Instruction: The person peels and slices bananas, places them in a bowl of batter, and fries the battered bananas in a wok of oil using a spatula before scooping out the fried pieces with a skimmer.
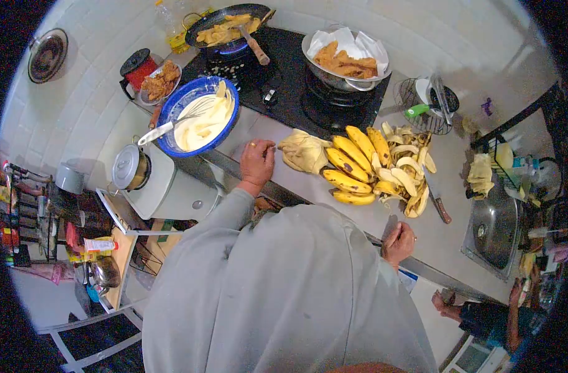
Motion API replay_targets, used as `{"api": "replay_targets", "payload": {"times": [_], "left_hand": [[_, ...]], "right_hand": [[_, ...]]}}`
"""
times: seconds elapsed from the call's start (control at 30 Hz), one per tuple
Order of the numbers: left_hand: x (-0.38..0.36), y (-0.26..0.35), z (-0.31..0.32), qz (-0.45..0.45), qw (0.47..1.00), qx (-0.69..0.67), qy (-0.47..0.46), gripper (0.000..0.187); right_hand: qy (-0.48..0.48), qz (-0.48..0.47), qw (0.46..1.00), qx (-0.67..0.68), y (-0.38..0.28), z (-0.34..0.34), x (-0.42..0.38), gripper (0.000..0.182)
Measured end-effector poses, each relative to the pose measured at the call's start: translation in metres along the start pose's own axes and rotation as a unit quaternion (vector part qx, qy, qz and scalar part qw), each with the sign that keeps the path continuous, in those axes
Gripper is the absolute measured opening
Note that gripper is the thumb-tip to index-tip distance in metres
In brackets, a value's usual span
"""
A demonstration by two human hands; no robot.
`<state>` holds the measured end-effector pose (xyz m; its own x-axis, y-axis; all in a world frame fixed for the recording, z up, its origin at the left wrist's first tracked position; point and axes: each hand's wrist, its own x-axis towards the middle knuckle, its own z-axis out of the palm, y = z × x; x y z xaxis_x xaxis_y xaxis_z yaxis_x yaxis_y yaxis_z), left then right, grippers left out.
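My left hand rests on the front of the counter with its fingers curled, and nothing shows in it. Just right of it lies a crumpled beige cloth. At the counter's front edge my right hand is loosely closed, with no object visible in it. Between and beyond my hands are several yellow bananas, touching the cloth on one side and a pile of banana peels on the other. Near the peels lies a knife with a brown handle. A blue bowl of pale batter holds a whisk.
On the lit burner, a wok holds frying pieces and a wooden-handled spatula. A paper-lined colander with fried pieces stands on the other burner. A sink is at right. Another person shows at lower right.
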<state>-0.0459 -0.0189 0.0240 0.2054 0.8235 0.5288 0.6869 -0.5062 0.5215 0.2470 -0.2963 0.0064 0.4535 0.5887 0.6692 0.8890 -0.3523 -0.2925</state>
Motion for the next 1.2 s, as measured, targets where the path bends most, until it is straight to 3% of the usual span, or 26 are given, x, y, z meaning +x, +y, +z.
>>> {"api": "replay_targets", "payload": {"times": [0.33, 0.53, 1.2], "left_hand": [[0.0, 0.002, -0.003, 0.016, 1.0, 0.015, 0.004, 0.009], [0.0, 0.009, -0.006, -0.015, 1.0, 0.021, -0.011, 0.009], [0.0, -0.003, 0.002, 0.003, 1.0, -0.003, 0.004, 0.009]], "right_hand": [[-0.031, 0.037, 0.999, 0.005, -0.002, -0.001, 0.0, 0.014], [-0.013, 0.021, 0.999, 0.023, -0.002, -0.001, 0.001, 0.012], [-0.027, 0.028, 0.999, 0.007, 0.002, 0.001, -0.003, 0.013]]}}
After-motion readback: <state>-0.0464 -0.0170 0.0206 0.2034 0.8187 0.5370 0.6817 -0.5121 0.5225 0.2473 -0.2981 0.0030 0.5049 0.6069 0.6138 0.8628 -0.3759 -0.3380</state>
